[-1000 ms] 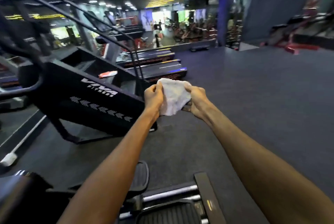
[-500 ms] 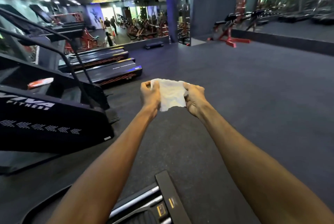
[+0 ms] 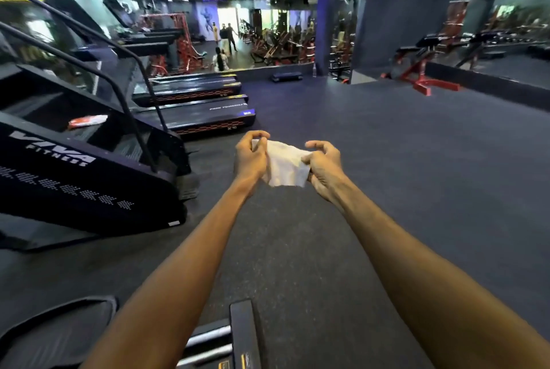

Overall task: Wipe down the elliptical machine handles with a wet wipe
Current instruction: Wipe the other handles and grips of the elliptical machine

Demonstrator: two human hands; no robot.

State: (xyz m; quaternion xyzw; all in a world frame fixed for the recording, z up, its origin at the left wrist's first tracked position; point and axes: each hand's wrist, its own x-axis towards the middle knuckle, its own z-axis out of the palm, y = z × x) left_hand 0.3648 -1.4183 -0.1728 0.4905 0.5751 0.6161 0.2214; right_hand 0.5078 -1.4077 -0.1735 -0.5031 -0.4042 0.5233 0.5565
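Observation:
A white wet wipe [image 3: 285, 166] is stretched between both hands at arm's length, above the dark floor. My left hand [image 3: 249, 157] pinches its left edge and my right hand [image 3: 325, 169] pinches its right edge. The lower part of the wipe hangs loose. At the bottom of the view lies the elliptical machine's base, with a black pedal [image 3: 56, 336] and metal rails [image 3: 208, 345]. Its handles are out of view.
A black stair-climber [image 3: 86, 178] marked VIVA FITNESS stands at the left, a red and white packet [image 3: 87, 121] lying on one of its steps. Two treadmills [image 3: 205, 114] lie beyond it. A red bench [image 3: 422, 70] is at the back right. People stand far off.
The view swung right and then a little back left, so the stair-climber shifted in frame. Both hands kept hold of the wipe and reworked it between the fingers.

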